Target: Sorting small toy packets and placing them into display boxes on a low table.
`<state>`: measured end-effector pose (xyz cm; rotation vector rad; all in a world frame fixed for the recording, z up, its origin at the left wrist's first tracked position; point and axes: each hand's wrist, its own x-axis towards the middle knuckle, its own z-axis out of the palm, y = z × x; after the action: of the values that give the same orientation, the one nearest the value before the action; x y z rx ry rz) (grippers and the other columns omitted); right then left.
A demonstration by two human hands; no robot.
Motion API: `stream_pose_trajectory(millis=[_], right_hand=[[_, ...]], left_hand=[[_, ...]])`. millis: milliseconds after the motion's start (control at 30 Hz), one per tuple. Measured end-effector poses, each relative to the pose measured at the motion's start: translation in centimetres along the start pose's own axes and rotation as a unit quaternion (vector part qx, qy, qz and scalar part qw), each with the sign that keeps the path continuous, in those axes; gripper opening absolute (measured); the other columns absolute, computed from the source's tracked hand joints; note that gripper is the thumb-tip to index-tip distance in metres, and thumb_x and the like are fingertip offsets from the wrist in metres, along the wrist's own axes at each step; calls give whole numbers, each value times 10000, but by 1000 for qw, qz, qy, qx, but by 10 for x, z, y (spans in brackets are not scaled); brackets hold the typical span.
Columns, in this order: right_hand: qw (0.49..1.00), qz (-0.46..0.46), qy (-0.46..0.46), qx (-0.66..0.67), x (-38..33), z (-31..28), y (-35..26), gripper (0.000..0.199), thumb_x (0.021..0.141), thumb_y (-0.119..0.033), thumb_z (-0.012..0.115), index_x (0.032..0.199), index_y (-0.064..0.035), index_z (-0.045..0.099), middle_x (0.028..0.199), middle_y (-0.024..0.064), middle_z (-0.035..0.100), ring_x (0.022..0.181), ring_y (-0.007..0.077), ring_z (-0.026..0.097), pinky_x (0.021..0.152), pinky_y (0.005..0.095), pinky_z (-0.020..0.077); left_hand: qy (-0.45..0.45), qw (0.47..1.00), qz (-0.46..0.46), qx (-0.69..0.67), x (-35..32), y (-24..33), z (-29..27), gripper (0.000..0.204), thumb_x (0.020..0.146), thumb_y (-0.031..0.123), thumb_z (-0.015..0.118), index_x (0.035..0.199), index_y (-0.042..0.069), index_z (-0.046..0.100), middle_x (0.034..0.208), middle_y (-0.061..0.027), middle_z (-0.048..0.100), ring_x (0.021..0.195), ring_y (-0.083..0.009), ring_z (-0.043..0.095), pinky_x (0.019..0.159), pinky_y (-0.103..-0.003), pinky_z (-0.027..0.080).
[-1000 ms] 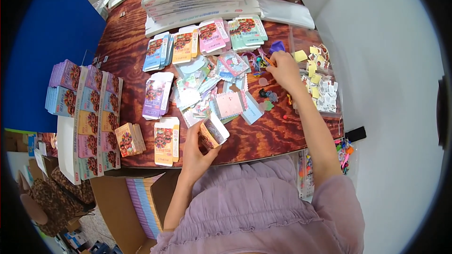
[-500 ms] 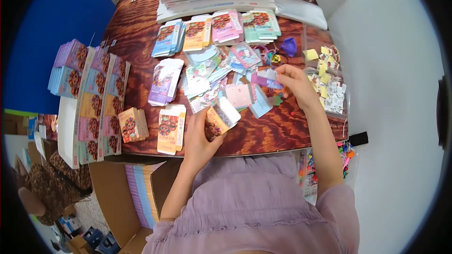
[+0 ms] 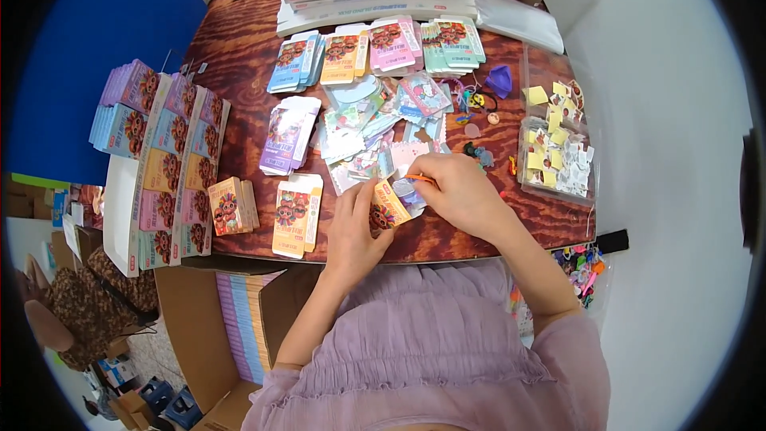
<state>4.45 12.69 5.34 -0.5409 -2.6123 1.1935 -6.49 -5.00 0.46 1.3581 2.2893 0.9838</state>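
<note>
Orange small box (image 3: 388,209) | grasped by left hand (image 3: 352,227) and right hand (image 3: 459,191) | near table edge (image 3: 479,249)

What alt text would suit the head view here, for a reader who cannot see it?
A person's left hand holds a small orange carton at the near edge of a wooden table while the right hand works at its open end. Stacks of flat colourful cartons and a heap of small cards cover the table beyond.
</note>
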Motion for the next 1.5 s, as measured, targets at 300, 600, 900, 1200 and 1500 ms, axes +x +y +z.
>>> stream_pose_trajectory(millis=[300, 600, 900, 1200, 1500], right_hand=[[999, -3, 41, 13, -10, 13, -25, 257, 866, -78, 670, 1110, -23, 607, 856, 165, 664, 740, 326, 660, 668, 398, 497], [952, 67, 66, 290, -27, 7, -28, 232, 932, -15, 621, 1163, -3, 605, 925, 71, 689, 782, 81, 632, 634, 212, 480], [874, 95, -2, 476, -32, -3, -28, 252, 947, -16, 602, 1198, -8, 585, 935, 68, 691, 732, 73, 601, 627, 195, 476], [961, 92, 86, 247, -38, 15, -24, 194, 926, -6, 631, 1118, 22, 633, 901, 34, 687, 738, 47, 599, 625, 208, 479], [978, 32, 152, 139, -39, 11, -23, 123, 895, -4, 651, 1015, 0, 677, 871, 42, 640, 728, 89, 601, 605, 249, 453]], left_hand=[[27, 994, -25, -105, 2, -9, 7, 766, 727, 51, 810, 1392, 18, 433, 1270, -172, 510, 1175, -318, 544, 965, -395, 475], [1, 984, -41, -173, 5, -3, 11, 734, 737, 42, 781, 1371, 11, 413, 1251, -190, 510, 1166, -346, 537, 975, -406, 457], [-59, 977, -72, -191, -1, -9, 13, 715, 783, 67, 805, 1373, -1, 407, 1180, -136, 590, 1065, -192, 602, 868, -309, 515], [-66, 975, -36, -208, -1, -4, 4, 698, 733, 35, 776, 1346, 20, 441, 1207, -169, 536, 1134, -308, 561, 964, -381, 460], [-84, 940, -105, -314, -8, -5, 5, 723, 731, -6, 747, 1377, 24, 424, 1234, -145, 516, 1119, -258, 558, 938, -342, 478]])
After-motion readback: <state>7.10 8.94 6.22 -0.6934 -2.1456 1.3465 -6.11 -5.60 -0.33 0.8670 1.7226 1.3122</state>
